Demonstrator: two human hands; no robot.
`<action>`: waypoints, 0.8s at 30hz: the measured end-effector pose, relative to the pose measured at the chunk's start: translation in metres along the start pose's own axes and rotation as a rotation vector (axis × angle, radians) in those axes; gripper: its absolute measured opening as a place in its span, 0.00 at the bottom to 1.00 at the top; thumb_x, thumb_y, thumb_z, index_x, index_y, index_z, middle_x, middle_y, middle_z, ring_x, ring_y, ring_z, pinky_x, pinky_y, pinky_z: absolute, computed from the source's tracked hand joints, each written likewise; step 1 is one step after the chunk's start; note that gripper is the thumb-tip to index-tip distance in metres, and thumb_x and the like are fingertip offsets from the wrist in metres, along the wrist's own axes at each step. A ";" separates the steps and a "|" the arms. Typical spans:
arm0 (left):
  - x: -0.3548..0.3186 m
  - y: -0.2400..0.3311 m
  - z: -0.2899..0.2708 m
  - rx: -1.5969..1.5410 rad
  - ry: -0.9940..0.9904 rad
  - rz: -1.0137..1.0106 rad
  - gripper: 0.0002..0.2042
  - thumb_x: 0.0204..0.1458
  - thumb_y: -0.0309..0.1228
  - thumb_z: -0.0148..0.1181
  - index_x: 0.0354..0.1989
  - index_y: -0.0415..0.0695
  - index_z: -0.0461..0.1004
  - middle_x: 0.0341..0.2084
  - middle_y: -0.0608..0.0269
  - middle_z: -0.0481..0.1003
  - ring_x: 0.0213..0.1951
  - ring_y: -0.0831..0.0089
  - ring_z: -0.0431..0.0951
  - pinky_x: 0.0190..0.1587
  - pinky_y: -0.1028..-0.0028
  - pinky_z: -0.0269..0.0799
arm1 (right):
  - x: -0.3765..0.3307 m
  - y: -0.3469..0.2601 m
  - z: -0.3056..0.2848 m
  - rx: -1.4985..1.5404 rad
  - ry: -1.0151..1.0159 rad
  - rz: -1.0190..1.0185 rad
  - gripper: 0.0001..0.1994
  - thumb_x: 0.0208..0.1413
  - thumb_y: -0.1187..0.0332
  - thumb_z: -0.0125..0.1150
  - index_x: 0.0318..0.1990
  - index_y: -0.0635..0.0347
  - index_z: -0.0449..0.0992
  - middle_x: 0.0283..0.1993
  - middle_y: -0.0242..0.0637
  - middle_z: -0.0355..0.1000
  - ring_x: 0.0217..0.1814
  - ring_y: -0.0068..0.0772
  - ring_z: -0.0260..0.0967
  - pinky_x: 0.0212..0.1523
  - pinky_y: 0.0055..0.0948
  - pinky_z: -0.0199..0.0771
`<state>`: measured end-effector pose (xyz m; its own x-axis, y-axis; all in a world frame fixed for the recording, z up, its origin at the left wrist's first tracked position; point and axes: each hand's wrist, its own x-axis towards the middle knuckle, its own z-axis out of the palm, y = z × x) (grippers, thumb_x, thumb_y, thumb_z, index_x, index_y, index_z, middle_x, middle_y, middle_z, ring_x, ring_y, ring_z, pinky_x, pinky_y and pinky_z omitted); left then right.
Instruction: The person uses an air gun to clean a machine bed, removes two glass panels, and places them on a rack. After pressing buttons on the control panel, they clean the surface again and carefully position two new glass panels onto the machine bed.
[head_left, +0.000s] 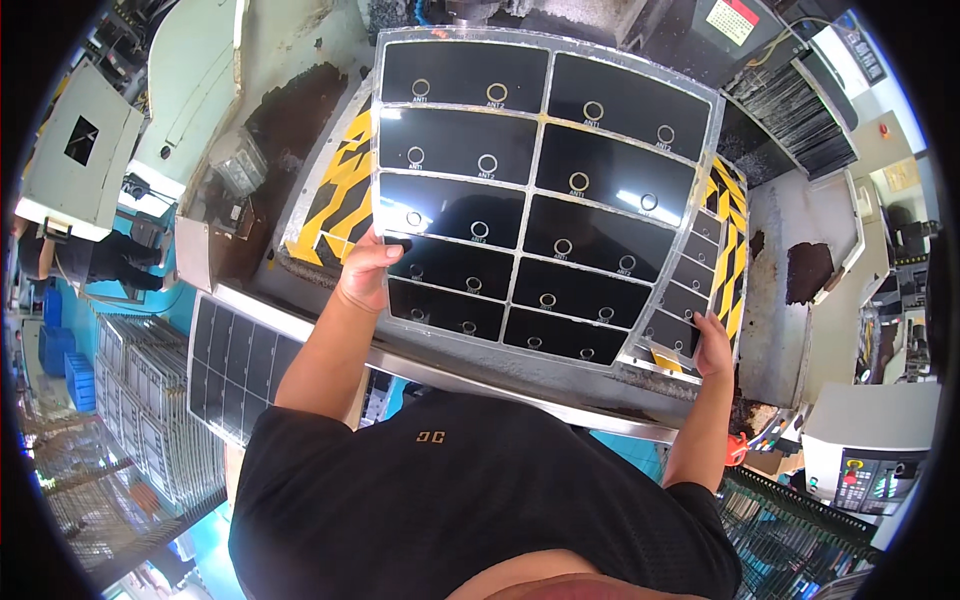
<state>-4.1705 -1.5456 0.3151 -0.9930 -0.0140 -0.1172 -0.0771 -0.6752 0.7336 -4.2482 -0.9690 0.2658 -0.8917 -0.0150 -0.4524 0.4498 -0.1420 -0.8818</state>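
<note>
My left hand (365, 272) grips the left edge of a large glossy black panel (540, 225) in a clear frame, its thumb on the front face. Pale lines divide the panel into several rectangles, each with small ring marks. It is tilted up before me and hides much of what lies behind. A second black panel (688, 275) of the same pattern lies partly behind it on the machine bed. My right hand (713, 345) is closed at the right edge of this second panel, its fingertips partly hidden.
Yellow-and-black striped tape (345, 190) borders the bed on both sides. A metal rail (430, 375) runs along its front. Another dark panel (235, 365) stands at lower left, near a stack of framed panels (155, 410). A control panel (865, 480) sits at far right.
</note>
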 end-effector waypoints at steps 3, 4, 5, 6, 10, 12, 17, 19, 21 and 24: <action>-0.003 0.000 0.003 0.000 0.002 -0.004 0.34 0.34 0.28 0.67 0.57 0.42 0.68 0.47 0.65 0.75 0.53 0.70 0.71 0.59 0.71 0.59 | 0.001 0.003 -0.003 0.008 -0.006 0.009 0.16 0.61 0.73 0.52 0.56 0.67 0.67 0.51 0.40 0.73 0.53 0.33 0.72 0.54 0.31 0.72; -0.004 0.000 0.003 0.004 0.008 0.001 0.34 0.34 0.28 0.67 0.57 0.43 0.68 0.47 0.65 0.75 0.54 0.70 0.71 0.59 0.71 0.59 | 0.001 0.002 -0.003 0.012 -0.009 0.022 0.16 0.61 0.73 0.52 0.55 0.67 0.67 0.51 0.40 0.73 0.53 0.33 0.72 0.54 0.31 0.72; -0.004 0.000 0.002 0.003 0.009 0.002 0.34 0.34 0.28 0.67 0.57 0.43 0.68 0.47 0.65 0.75 0.54 0.70 0.71 0.59 0.71 0.59 | 0.001 0.002 -0.003 0.010 -0.010 0.022 0.16 0.61 0.73 0.52 0.55 0.67 0.67 0.51 0.40 0.73 0.53 0.33 0.72 0.54 0.31 0.72; -0.004 -0.001 0.000 0.010 0.015 0.006 0.34 0.34 0.27 0.67 0.58 0.43 0.68 0.48 0.65 0.75 0.54 0.69 0.70 0.60 0.71 0.59 | 0.000 0.002 -0.002 0.014 0.000 0.023 0.16 0.61 0.74 0.52 0.55 0.67 0.67 0.51 0.40 0.73 0.52 0.33 0.72 0.54 0.31 0.72; -0.006 0.002 0.009 0.000 0.017 0.006 0.35 0.34 0.26 0.67 0.59 0.43 0.67 0.49 0.64 0.75 0.55 0.68 0.70 0.61 0.70 0.58 | 0.000 0.002 0.000 0.028 0.014 0.011 0.16 0.61 0.74 0.52 0.56 0.67 0.67 0.50 0.40 0.73 0.52 0.33 0.72 0.54 0.32 0.72; -0.005 0.000 0.002 0.009 0.022 0.005 0.36 0.34 0.26 0.67 0.60 0.43 0.67 0.50 0.64 0.74 0.55 0.68 0.70 0.61 0.69 0.58 | -0.002 0.001 0.003 0.035 0.028 -0.003 0.16 0.61 0.73 0.53 0.56 0.66 0.67 0.51 0.39 0.73 0.52 0.33 0.72 0.54 0.32 0.72; -0.006 0.001 0.007 0.008 0.021 -0.005 0.36 0.35 0.26 0.66 0.60 0.42 0.66 0.51 0.63 0.74 0.56 0.67 0.70 0.61 0.69 0.58 | -0.010 -0.004 0.004 0.091 0.073 -0.058 0.18 0.61 0.71 0.54 0.58 0.64 0.68 0.51 0.37 0.74 0.52 0.32 0.71 0.55 0.31 0.72; -0.005 0.001 0.005 0.022 0.026 0.005 0.36 0.36 0.26 0.65 0.61 0.42 0.65 0.52 0.62 0.73 0.56 0.66 0.70 0.62 0.68 0.59 | -0.016 -0.010 -0.001 0.109 0.054 -0.104 0.18 0.61 0.70 0.55 0.59 0.61 0.68 0.51 0.36 0.74 0.53 0.31 0.71 0.55 0.31 0.71; -0.006 0.001 0.005 -0.005 0.009 -0.007 0.36 0.36 0.26 0.64 0.61 0.41 0.65 0.52 0.62 0.73 0.56 0.66 0.70 0.62 0.68 0.59 | -0.023 -0.014 -0.006 0.109 0.052 -0.132 0.18 0.61 0.71 0.54 0.59 0.59 0.68 0.52 0.36 0.74 0.52 0.31 0.72 0.54 0.31 0.73; -0.010 0.000 0.001 -0.025 0.001 -0.008 0.36 0.36 0.25 0.64 0.61 0.41 0.65 0.53 0.61 0.73 0.57 0.65 0.70 0.62 0.67 0.60 | -0.038 -0.020 -0.007 0.203 0.004 -0.167 0.18 0.62 0.72 0.53 0.59 0.61 0.68 0.52 0.37 0.74 0.52 0.32 0.73 0.52 0.33 0.76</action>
<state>-4.1608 -1.5445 0.3172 -0.9923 -0.0091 -0.1232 -0.0825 -0.6935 0.7157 -4.2233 -0.9588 0.2993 -0.9522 0.0295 -0.3039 0.2767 -0.3379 -0.8996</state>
